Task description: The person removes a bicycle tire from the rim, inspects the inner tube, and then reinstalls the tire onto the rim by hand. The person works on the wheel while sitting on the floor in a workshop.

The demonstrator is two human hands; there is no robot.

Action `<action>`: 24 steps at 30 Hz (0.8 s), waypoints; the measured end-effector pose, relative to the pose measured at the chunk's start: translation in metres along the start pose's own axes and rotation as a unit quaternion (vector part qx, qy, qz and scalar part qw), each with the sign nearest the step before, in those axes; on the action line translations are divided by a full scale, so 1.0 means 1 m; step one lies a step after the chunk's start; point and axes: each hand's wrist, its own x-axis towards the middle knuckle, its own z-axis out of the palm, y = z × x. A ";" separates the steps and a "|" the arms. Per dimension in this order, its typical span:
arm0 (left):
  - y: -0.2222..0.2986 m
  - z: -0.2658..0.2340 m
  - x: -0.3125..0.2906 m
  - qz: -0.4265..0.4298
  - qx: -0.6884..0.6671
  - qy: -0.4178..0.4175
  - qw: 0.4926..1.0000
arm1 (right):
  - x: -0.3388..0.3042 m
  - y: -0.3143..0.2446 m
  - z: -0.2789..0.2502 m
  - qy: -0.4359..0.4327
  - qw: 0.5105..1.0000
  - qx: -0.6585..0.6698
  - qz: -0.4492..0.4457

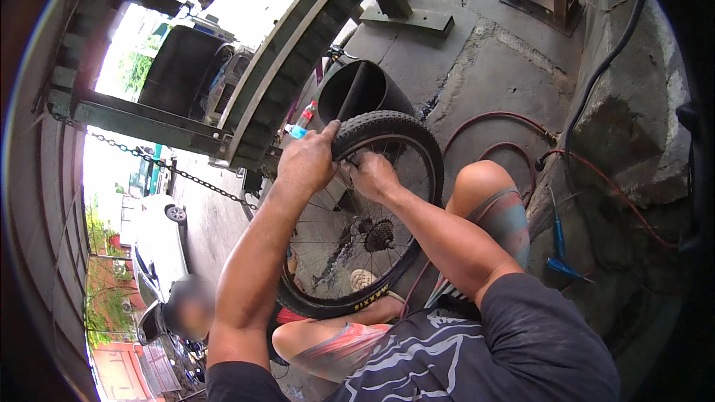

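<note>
A bicycle wheel with a black knobby tire (387,125) stands between my knees, its spokes and rear cassette (378,235) facing up toward me. My left hand (307,162) is closed on the tire at the wheel's far left, with one finger stretched along the tread. Just to its right, my right hand (375,177) is closed at the inner edge of the rim, fingertips pinched together. Whatever those fingertips hold is too small or too hidden to make out.
Beyond the wheel stands a black open cylinder (356,93), with a plastic bottle (304,119) beside it. A red hose (488,115) curls at right, near blue-handled tools (560,242). A metal frame with a chain (171,167) hangs at left. Another person (190,305) is at lower left.
</note>
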 end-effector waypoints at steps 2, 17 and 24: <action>-0.004 0.002 0.001 0.023 -0.002 0.022 1.000 | -0.004 -0.004 -0.009 0.001 1.000 -0.030 0.009; -0.052 0.059 -0.218 -0.265 -0.399 0.043 0.877 | 0.077 -0.103 -0.124 -0.293 0.870 -0.307 -0.250; -0.019 0.187 -0.318 -0.335 -0.429 0.203 0.814 | 0.083 -0.108 -0.140 -0.306 0.869 -0.292 -0.255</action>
